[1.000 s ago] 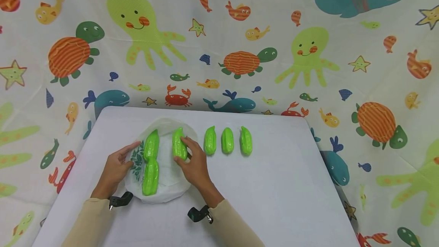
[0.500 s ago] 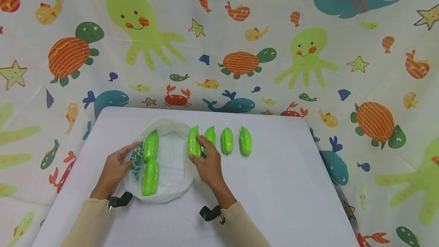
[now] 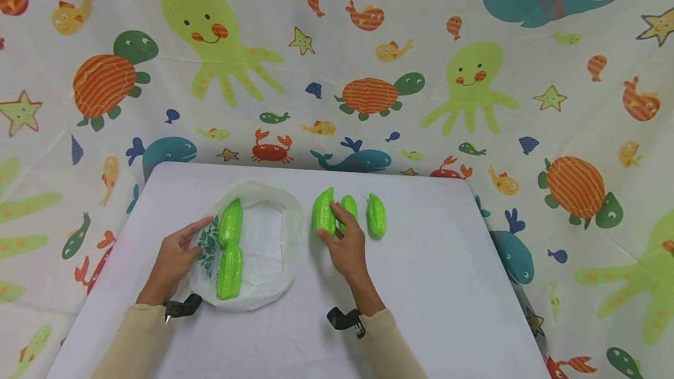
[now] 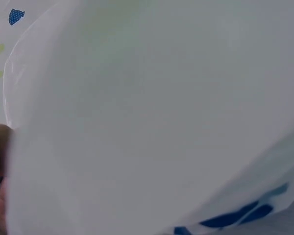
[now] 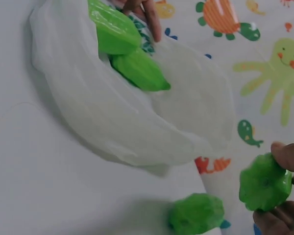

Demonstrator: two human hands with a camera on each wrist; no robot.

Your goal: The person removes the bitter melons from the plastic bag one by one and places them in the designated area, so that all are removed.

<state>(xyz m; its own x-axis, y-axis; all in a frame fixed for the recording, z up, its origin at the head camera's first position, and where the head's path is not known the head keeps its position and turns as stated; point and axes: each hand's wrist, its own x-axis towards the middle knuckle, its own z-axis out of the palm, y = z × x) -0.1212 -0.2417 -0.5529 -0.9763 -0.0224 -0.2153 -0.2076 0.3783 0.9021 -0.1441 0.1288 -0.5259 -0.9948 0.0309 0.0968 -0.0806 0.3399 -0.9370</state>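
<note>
My right hand (image 3: pixel 347 250) holds a glossy, ridged green gourd (image 3: pixel 323 212) by thumb and fingertips, raised over the table right of a white plastic bag (image 3: pixel 292 238). In the right wrist view the gourd's lobed end (image 5: pixel 265 182) faces the camera. My left hand (image 3: pixel 175 256) grips the bag's left rim, beside its green leaf print (image 3: pixel 209 249). Inside the wide-mouthed bag lie two gourds end to end, the far gourd (image 3: pixel 231 221) and the near gourd (image 3: pixel 230 274). White plastic fills most of the left wrist view.
On the white table (image 3: pixel 432 285), one gourd (image 3: pixel 348 206) stands partly behind the held one, with another gourd (image 3: pixel 376 215) to its right. A patterned sea-animal cloth (image 3: pixel 368 45) hangs behind the table. Each wrist wears a black camera (image 3: pixel 342 319).
My right hand has carried its gourd rightward from over the bag to above the row of gourds, where it now covers the leftmost one's place. My left hand and the bag stay put.
</note>
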